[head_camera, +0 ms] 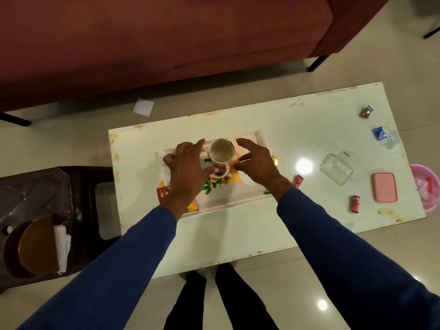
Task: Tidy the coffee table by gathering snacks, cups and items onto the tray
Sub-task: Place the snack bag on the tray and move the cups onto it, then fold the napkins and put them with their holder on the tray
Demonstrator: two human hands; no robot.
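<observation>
A white tray [228,205] with a flower print lies on the white coffee table [238,234]. A cream cup [222,151] stands upright in the tray, empty inside. My left hand [188,167] hovers at its left with fingers spread and the thumb by the handle. My right hand [256,163] is open just right of the cup, a small gap between them. A red snack packet [163,194], a yellow packet [193,206] and white tissue [165,173] lie in the tray, partly under my left arm.
On the table right of the tray are a gold coin [275,160], red candies [298,181] [355,204], a glass mug [338,167], a pink lid [385,187] and further candies [380,133] [366,112]. A pink bin [427,186] sits beyond; a brown stool [47,210] stands left.
</observation>
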